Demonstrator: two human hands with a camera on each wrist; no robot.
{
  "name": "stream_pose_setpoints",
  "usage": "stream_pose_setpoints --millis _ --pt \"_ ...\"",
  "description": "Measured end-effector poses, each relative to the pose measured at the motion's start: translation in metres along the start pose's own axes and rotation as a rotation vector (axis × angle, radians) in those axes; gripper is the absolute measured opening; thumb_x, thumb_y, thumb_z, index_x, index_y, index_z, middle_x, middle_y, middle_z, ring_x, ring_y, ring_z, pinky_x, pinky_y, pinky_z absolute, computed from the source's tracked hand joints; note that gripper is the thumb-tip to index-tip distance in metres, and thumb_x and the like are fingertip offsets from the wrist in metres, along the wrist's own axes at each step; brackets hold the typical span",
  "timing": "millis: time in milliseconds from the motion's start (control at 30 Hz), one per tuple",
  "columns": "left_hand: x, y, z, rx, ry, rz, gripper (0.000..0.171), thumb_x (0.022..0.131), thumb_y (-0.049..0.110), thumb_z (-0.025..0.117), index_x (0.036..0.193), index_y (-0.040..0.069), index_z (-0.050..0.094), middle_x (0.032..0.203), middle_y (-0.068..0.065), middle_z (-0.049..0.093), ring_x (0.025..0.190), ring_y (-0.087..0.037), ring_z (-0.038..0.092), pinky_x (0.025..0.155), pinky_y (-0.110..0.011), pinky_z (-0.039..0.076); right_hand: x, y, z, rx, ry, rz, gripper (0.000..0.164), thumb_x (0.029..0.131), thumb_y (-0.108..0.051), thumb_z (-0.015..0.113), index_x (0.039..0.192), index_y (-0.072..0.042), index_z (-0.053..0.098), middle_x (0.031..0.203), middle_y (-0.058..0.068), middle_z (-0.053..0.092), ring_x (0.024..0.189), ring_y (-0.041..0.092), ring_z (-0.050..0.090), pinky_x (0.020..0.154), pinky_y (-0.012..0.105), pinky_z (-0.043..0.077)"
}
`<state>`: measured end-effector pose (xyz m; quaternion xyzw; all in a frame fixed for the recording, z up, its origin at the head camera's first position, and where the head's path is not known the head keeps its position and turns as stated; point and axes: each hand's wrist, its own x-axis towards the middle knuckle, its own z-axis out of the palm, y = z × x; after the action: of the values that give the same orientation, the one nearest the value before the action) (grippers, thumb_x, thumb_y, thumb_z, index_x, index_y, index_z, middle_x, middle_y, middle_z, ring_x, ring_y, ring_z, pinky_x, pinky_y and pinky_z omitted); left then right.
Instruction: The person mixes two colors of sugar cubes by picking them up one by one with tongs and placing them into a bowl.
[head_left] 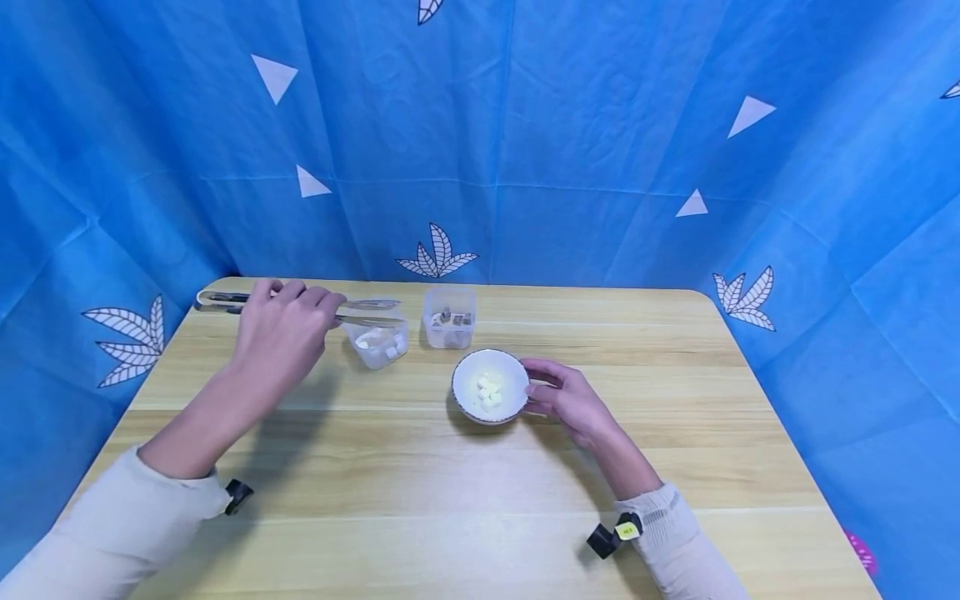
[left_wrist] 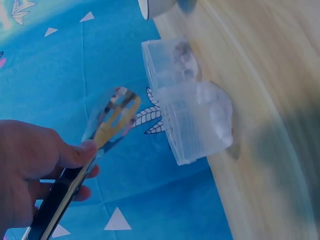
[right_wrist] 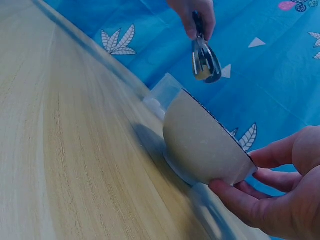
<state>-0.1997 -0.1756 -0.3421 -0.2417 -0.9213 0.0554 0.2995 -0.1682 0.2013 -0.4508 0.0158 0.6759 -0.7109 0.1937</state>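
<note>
My left hand grips a pair of metal tongs with dark handles. The slotted heads of the tongs stand slightly apart, above a clear plastic container with several white cubes in it. On the right, my right hand holds the side of a white bowl with a dark patterned rim, thumb and fingers around its wall. Several small white cubes lie at the bottom of the bowl. In the right wrist view the tongs hang beyond the bowl.
A second clear container with a few dark pieces stands beside the first, behind the bowl. All of these are on a light wooden table. A blue patterned curtain surrounds the table's back and sides.
</note>
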Motion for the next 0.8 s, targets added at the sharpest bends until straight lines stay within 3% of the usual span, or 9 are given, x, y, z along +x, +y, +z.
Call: stream_pose_setpoints --millis 200,533,667,800 --pt "0.004 -0.005 0.001 0.029 -0.045 -0.029 0.021 0.081 0.005 0.077 0.101 0.007 0.075 0.096 -0.016 0.076 0.08 -0.034 0.063 0.093 -0.053 0.039 0.0 0.001 0.0 -0.004 0.002 0.0 0.053 0.093 0.004 0.054 0.144 0.002 0.042 0.146 0.025 0.044 0.119 0.033 0.06 0.095 0.042 0.054" --pt "0.012 -0.013 0.011 -0.014 -0.174 -0.063 0.019 0.083 -0.006 0.069 0.093 0.008 0.077 0.081 -0.014 0.074 0.075 -0.032 0.058 0.095 -0.055 0.033 0.001 0.002 -0.001 -0.005 0.007 0.005 0.053 0.092 0.004 0.055 0.144 0.0 0.043 0.147 0.024 0.044 0.121 0.034 0.059 0.095 0.042 0.054" --pt "0.018 -0.015 0.016 -0.023 -0.234 -0.054 0.022 0.083 -0.009 0.065 0.084 0.009 0.077 0.073 -0.011 0.071 0.072 -0.029 0.057 0.097 -0.056 0.031 0.001 0.001 -0.001 -0.01 0.009 0.002 0.053 0.092 0.003 0.055 0.144 0.0 0.043 0.147 0.023 0.045 0.121 0.034 0.059 0.095 0.042 0.054" --pt "0.023 -0.014 0.019 -0.007 -0.3 -0.048 0.027 0.085 -0.01 0.06 0.073 0.012 0.073 0.063 -0.006 0.065 0.067 -0.026 0.054 0.091 -0.051 0.033 0.001 0.002 -0.001 -0.011 0.004 0.002 0.053 0.092 0.003 0.055 0.144 0.0 0.043 0.147 0.023 0.044 0.121 0.034 0.059 0.095 0.042 0.054"
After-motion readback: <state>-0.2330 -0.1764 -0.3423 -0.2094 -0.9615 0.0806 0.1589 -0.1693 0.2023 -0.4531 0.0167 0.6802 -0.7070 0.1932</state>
